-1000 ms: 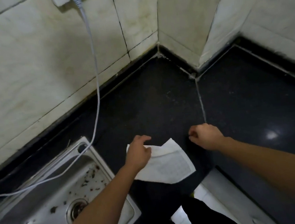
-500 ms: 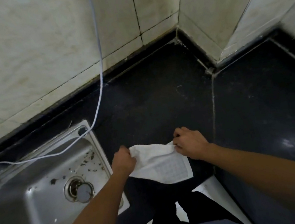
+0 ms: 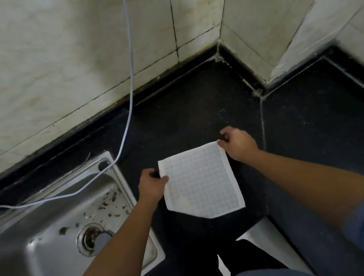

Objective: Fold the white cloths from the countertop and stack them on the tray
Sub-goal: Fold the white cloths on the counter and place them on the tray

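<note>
Here, from the bottom of the frame upward: two blue sleeves, then two bare forearms reaching toward the middle of the picture. The left hand (image 3: 151,186) sits just left of centre, wrist straight and knuckles up. Its fingers (image 3: 163,179) are closed in a pinch on the left edge of the white cloth (image 3: 201,181), close to the upper corner. The right hand (image 3: 238,145), a little higher and right of centre, is turned inward and pinches the upper right corner.

The cloth is opened out flat between them, in the lower centre of the frame. Its bottom edge hangs free past the near edge of the dark desk (image 3: 185,114); I cannot tell whether its top rests on the desk.

I judge this to be the start of a fold. To do it well I would hold both pinches level, pull the top edge taut, then bring corner to corner before letting go. I see no tray from here.

Left of the hands lies a steel sink (image 3: 40,247). A pale cable (image 3: 129,93) crosses its rim and climbs the tiled wall (image 3: 52,62) at the top of the frame.
</note>
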Motion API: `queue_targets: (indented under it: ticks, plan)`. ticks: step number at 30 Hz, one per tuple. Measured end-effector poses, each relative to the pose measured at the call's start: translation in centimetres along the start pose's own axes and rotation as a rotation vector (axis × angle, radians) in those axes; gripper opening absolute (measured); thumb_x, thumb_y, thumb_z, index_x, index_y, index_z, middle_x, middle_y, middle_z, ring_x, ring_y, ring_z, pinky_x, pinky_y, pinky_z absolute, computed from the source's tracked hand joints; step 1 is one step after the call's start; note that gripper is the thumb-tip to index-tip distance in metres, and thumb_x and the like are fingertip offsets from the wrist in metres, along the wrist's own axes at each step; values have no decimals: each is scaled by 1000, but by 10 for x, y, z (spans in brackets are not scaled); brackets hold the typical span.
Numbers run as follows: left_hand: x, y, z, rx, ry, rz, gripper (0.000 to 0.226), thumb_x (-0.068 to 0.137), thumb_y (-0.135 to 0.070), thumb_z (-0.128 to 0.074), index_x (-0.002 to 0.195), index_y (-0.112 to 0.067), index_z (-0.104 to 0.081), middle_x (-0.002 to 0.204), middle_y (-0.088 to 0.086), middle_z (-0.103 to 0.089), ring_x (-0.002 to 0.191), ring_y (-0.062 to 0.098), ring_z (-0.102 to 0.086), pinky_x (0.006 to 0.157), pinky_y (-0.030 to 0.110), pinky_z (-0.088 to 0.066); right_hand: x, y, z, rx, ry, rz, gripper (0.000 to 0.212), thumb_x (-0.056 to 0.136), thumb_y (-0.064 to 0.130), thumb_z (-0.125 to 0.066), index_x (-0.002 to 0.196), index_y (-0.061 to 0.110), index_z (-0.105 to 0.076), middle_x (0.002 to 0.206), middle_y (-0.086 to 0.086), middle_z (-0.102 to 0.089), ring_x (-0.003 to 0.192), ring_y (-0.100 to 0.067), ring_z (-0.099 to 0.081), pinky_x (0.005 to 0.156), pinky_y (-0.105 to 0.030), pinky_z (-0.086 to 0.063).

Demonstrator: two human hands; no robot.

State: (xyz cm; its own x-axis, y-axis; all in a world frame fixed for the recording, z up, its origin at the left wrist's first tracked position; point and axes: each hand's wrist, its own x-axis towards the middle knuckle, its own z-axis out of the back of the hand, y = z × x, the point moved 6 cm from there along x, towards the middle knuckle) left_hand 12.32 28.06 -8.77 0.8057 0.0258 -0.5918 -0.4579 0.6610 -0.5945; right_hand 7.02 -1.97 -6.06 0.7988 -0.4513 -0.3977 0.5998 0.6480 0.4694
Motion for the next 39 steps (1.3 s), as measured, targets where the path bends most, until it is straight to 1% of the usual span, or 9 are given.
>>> queue_targets:
  ticks: [3,7,14,18,21,27,32,36,39]
  plan:
    - [-13,19,-7,85,62,35,54,76,-14,-77,121,-8,-49,109,8,-57,95,24,-59,76,32,-48,-30,-16,-17,-186,92,-31,42,88,42,-60,123,22,-50,112,-3,-63,97,-24,-62,69,-30,-44]
    - [-36,42,-20,167,137,28,38,74,-11,-76,101,-11,-50,95,5,-60,82,19,-59,65,29,-47,-77,-42,-46,-294,217,-53,40,86,41,-62,116,22,-45,102,-1,-65,86,-21,-64,64,-30,-46]
    - [-42,39,-10,-8,18,-41,27,85,-9,-66,104,-12,-47,86,6,-58,81,26,-62,71,45,-58,-85,-55,-46,123,58,-94,23,83,18,-66,105,16,-57,79,0,-63,75,-20,-63,68,-33,-52]
    - [-57,42,-21,-108,220,38,45,85,-22,-70,119,-20,-41,107,5,-58,79,23,-65,48,31,-52,-93,-64,-54,444,112,-234,22,81,12,-74,95,15,-57,82,-7,-63,74,-24,-66,56,-38,-58]
    - [-67,56,-32,-112,379,52,65,76,-14,-79,127,-26,-40,114,6,-58,99,24,-62,61,26,-53,-103,-70,-58,441,161,-236,30,73,12,-82,87,19,-56,80,-5,-64,72,-20,-64,58,-30,-51]
    - [-76,73,-29,24,372,4,4,85,-5,-68,87,-7,-65,73,8,-63,54,14,-60,45,22,-43,-113,-77,-70,348,236,-181,22,80,3,-70,71,21,-61,76,1,-61,78,-18,-59,68,-25,-46]
    - [-79,71,-25,-57,432,36,31,80,13,-60,102,-9,-62,96,15,-68,84,23,-68,68,25,-56,-113,-70,-59,427,214,-149,32,89,-7,-48,88,13,-72,80,4,-58,66,-8,-52,50,-6,-39]
    - [-80,61,-23,90,400,-152,45,76,21,-56,110,-9,-56,92,7,-65,87,23,-66,73,26,-55,-111,-64,-50,316,211,25,29,85,-5,-62,104,15,-72,106,-2,-65,94,-16,-64,78,-16,-49]
    - [-82,52,-17,270,303,-312,34,78,12,-59,98,-15,-63,88,5,-69,83,19,-68,79,32,-56,-111,-56,-43,239,203,147,18,81,12,-75,98,19,-74,98,7,-67,90,-9,-64,85,-24,-50]
